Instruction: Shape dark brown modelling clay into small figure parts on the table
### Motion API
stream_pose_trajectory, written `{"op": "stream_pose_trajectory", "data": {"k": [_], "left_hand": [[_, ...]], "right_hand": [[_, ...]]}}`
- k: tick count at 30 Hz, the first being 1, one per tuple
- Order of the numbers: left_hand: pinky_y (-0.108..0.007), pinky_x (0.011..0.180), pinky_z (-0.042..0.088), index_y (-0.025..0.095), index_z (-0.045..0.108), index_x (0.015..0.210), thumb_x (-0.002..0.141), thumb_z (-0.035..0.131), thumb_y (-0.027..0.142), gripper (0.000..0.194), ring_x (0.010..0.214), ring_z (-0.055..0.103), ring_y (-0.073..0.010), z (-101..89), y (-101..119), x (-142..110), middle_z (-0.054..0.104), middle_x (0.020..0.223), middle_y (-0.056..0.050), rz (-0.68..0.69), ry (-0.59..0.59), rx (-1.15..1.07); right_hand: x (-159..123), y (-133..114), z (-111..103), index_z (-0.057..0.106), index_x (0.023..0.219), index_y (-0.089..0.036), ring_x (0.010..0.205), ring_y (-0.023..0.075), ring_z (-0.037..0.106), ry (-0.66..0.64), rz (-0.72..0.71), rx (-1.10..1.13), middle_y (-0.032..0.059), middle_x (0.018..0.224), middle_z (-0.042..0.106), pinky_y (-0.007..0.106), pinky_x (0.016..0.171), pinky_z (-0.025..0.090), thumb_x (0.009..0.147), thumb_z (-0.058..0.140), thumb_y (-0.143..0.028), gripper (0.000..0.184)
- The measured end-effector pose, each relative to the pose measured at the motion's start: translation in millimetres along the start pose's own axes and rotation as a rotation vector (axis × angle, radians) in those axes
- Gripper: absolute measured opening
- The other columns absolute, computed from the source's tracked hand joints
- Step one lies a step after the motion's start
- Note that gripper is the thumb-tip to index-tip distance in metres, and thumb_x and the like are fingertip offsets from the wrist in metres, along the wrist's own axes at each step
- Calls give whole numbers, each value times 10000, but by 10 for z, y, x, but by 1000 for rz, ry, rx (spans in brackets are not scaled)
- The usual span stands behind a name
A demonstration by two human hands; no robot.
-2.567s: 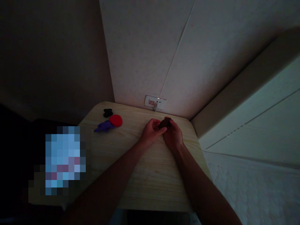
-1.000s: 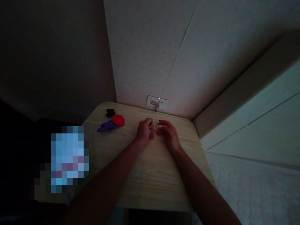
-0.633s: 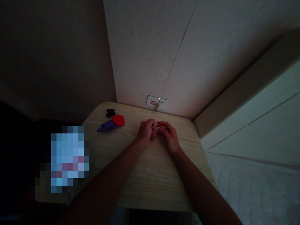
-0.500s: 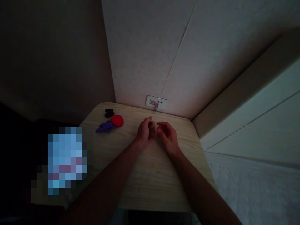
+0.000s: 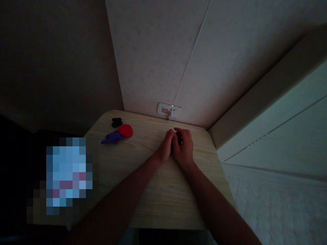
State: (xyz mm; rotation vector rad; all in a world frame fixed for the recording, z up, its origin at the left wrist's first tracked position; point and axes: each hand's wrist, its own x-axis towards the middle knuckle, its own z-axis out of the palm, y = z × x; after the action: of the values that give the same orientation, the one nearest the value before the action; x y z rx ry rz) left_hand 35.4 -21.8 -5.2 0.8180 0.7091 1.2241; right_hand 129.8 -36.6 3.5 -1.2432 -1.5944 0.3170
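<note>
Over the middle of the table (image 5: pixel 150 207), my left hand (image 5: pixel 166 147) and my right hand (image 5: pixel 185 147) are pressed together, their curled fingers cupped inward. A dark patch shows in the gap between the right thumb and fingers; whether it is a small dark object or only shadow I cannot tell. To the left of the hands lies a flat round red piece (image 5: pixel 125 130), soft-looking like modelling clay. It touches or overlaps a lumpy purple piece (image 5: pixel 112 137). Just behind them sits a small black lump or pair of lumps (image 5: pixel 117 122).
A wall socket (image 5: pixel 169 110) with a plug in it is just above the table's back edge. At the left, a blurred-out bluish patch (image 5: pixel 68 170) covers something. A pale panel (image 5: pixel 276 129) and a whitish quilted surface (image 5: pixel 270 200) border the right side.
The hands were a little apart; the left hand has moved right and now meets the right hand. The view has shifted slightly, while the coloured pieces lie as before.
</note>
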Motion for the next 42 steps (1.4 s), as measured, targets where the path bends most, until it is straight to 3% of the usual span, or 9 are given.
{"op": "stream_pose_trajectory", "data": {"k": [4, 9, 12, 19, 25, 29, 36, 42], "left_hand": [[-302, 867, 490, 208, 618, 926, 938, 657, 487, 282, 935, 659, -190, -81, -32, -6, 702, 938, -30, 105, 147, 232], [-290, 832, 443, 229, 567, 911, 1025, 547, 336, 158, 859, 620, -173, -89, 54, -61, 669, 905, -16, 270, 165, 517], [-293, 809, 432, 238, 542, 896, 1035, 513, 293, 152, 818, 607, -181, -71, 109, -95, 653, 862, -14, 302, 185, 573], [-307, 829, 427, 241, 557, 892, 1010, 540, 283, 126, 834, 602, -204, -105, 130, -107, 653, 866, -25, 397, 234, 721], [-308, 858, 428, 237, 556, 841, 1009, 528, 292, 179, 844, 587, -206, -111, 152, -103, 635, 849, -31, 476, 292, 692], [-299, 843, 421, 234, 556, 815, 1007, 524, 293, 203, 806, 568, -197, -121, 183, -95, 615, 806, -19, 490, 354, 650], [-292, 808, 425, 230, 566, 852, 991, 586, 354, 188, 816, 601, -195, -36, 122, -130, 639, 821, -17, 364, 296, 618], [-324, 885, 441, 237, 550, 885, 1015, 548, 350, 172, 919, 617, -216, 97, -10, -190, 656, 925, -45, 310, 285, 578]], "right_hand": [[58, 81, 10, 660, 863, -238, 879, 252, 573, 57, 48, -60, 82, 906, 626, 416, 848, 468, 1031, 465, -327, 272], [46, 95, 34, 591, 815, -239, 762, 229, 553, -24, 113, -97, 61, 808, 633, 381, 748, 418, 1027, 401, -331, 299], [34, 28, 47, 562, 781, -247, 693, 212, 527, -80, 118, -106, 42, 741, 622, 360, 697, 376, 1025, 416, -366, 308], [44, 9, 71, 544, 752, -246, 651, 200, 533, -132, 164, -118, 35, 704, 628, 340, 664, 348, 923, 417, -237, 214], [24, -3, 148, 520, 668, -244, 602, 172, 485, -149, 199, -41, 6, 630, 568, 320, 605, 318, 986, 458, -399, 359], [17, -5, 190, 536, 667, -234, 564, 151, 438, -133, 213, 20, -21, 581, 539, 305, 573, 304, 1002, 485, -492, 426], [131, 68, 172, 477, 634, -233, 561, 146, 414, 184, 330, 78, -30, 569, 483, 311, 570, 303, 1028, 423, -589, 534], [114, -30, 187, 417, 583, -246, 538, 143, 364, 152, 348, 75, -31, 518, 421, 324, 536, 244, 1003, 396, -676, 601]]}}
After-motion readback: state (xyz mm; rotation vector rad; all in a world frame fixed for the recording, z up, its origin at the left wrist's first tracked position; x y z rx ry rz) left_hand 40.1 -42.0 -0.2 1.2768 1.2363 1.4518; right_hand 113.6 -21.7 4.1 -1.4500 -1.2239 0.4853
